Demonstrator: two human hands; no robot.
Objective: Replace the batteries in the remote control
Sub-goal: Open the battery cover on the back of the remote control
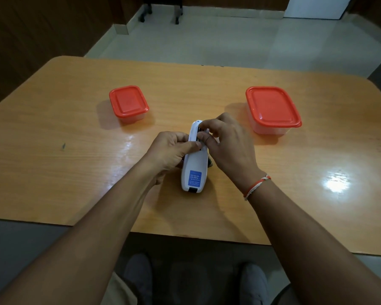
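The white plastic remote control (194,168) lies back-up on the glossy orange wooden counter (75,172), the left hand (172,150) gripping its side while the right hand (227,144) pinches inside the open battery bay, so the swap looks midway, cover not yet refitted.

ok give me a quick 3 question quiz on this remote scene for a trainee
1. True or false: the remote lies face down, blue label up.
2. Which container is larger? A) the left container B) the right container
3. Fill in: both containers have ____ lids, and both are closed.

Key
1. True. The left hand holds the remote's side while the right hand works at the far end, where a dark opening shows.
2. B
3. red
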